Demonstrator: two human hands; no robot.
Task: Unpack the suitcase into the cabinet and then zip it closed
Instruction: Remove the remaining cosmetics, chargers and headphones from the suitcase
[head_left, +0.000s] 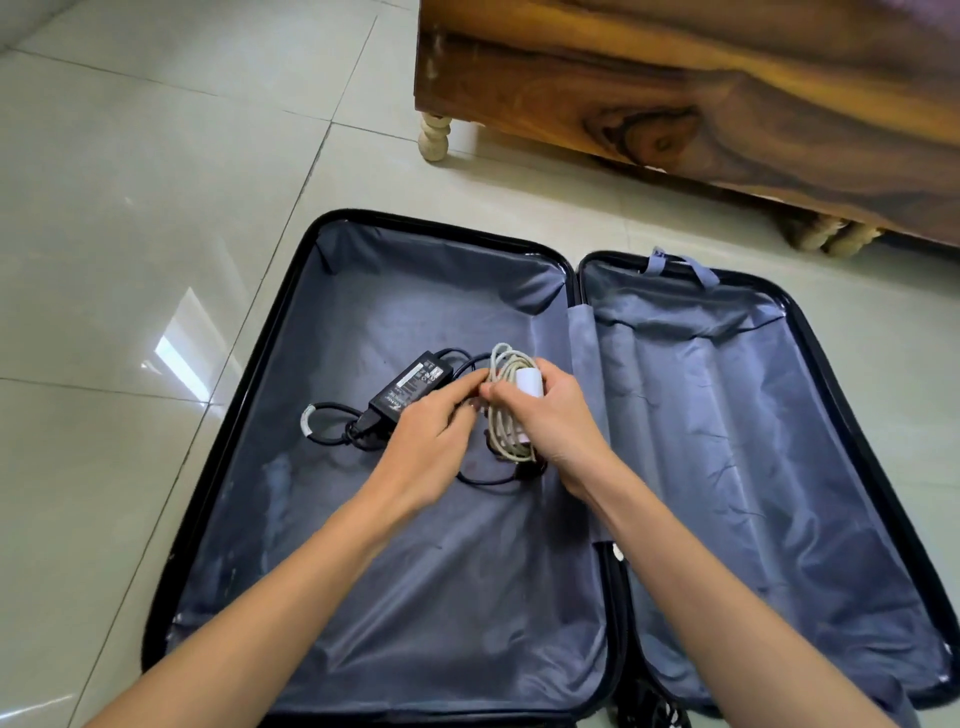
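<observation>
Bright daylight glares off the glossy floor tiles; wide-angle lens bends the edges, focus mostly sharp.

Black adapter, white cable, grey-blue lining

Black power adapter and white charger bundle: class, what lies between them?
Head view: fingers of the left hand and a loop of black cable lie between the black power adapter and the white charger bundle.

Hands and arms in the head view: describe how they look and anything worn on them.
Both are a person's bare hands: the left hand and right hand carry no gloves, rings or watch. The left forearm and right forearm are uncovered as well; no sleeve enters the frame.
</observation>
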